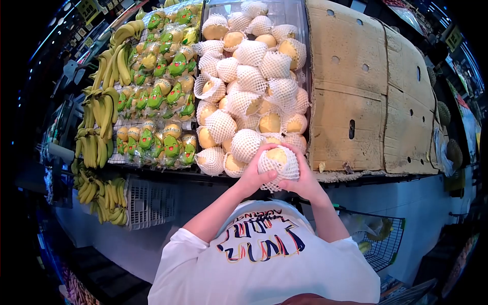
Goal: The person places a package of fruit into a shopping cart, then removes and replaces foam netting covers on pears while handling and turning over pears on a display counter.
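Both my hands are wrapped around a pale-yellow round fruit (pixel 278 157) in a white foam net, held at the near edge of the fruit display. My left hand (pixel 261 173) grips its left side, with the thumb across the front. On the right side, my right hand (pixel 306 178) closes around it, its thumb near the bottom of the net. Just beyond lie many similar fruits (pixel 249 104), heaped and mostly sleeved in foam nets. The fruit's exact kind is hard to tell.
Left of the heap are bagged round fruits (pixel 157 96) with green cartoon labels, then hanging bananas (pixel 96 114). Flattened cardboard (pixel 351 117) covers the stand on the right. Below stand a pale plastic crate (pixel 152 201) and a wire shopping cart (pixel 389 241) with bagged goods.
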{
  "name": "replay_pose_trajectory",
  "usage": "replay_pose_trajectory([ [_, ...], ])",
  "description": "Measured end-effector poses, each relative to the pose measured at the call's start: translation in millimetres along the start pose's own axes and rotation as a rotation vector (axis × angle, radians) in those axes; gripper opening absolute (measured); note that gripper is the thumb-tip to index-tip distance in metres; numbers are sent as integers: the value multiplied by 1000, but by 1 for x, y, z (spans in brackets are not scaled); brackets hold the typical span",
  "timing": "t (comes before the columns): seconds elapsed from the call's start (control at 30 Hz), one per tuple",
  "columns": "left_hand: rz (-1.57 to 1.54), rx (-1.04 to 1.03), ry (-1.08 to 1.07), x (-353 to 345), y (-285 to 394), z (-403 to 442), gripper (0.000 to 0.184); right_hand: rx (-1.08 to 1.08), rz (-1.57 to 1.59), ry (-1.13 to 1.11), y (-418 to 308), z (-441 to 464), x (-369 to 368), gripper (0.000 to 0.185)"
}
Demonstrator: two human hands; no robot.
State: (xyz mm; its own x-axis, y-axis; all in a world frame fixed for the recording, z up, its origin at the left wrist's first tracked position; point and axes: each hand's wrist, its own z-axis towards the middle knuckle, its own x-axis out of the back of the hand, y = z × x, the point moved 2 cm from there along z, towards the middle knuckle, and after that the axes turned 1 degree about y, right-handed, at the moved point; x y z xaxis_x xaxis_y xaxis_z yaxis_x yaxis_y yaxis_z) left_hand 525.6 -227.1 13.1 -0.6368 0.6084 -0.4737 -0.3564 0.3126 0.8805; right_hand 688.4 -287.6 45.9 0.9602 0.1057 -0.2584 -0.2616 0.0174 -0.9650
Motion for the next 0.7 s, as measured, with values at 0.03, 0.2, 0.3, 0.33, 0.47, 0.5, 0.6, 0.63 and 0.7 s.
replay_pose_trajectory([
  [0.03, 87, 0, 10, 0, 2, 3, 82, -36, 31, 3, -1, 3, 3, 93],
  [0.2, 689, -16, 57, 6, 24, 18, 74, -113, 283, 77, 13, 22, 12, 81],
  [0.3, 818, -110, 255, 11, 41, 20, 66, -81, 344, 107, -2, 47, 18, 81],
  [0.33, 854, -116, 321, 14, 49, 20, 65, -69, 366, 115, -10, 60, 20, 81],
  [0.47, 1403, -523, 307, 34, 52, 15, 55, 266, -140, 285, -89, 145, 34, 81],
  [0.5, 1487, -586, 253, 30, 54, 15, 51, 328, -321, 313, -108, 170, 37, 80],
  [0.6, 1618, -637, 181, 30, 41, 17, 48, 878, -1136, 438, -146, 260, 64, 78],
  [0.63, 1613, -652, 198, 36, 35, 21, 44, 854, -1197, 448, -154, 290, 73, 75],
  [0.7, 1596, -639, 223, 43, 31, 25, 40, 745, -1260, 539, -157, 346, 91, 75],
])
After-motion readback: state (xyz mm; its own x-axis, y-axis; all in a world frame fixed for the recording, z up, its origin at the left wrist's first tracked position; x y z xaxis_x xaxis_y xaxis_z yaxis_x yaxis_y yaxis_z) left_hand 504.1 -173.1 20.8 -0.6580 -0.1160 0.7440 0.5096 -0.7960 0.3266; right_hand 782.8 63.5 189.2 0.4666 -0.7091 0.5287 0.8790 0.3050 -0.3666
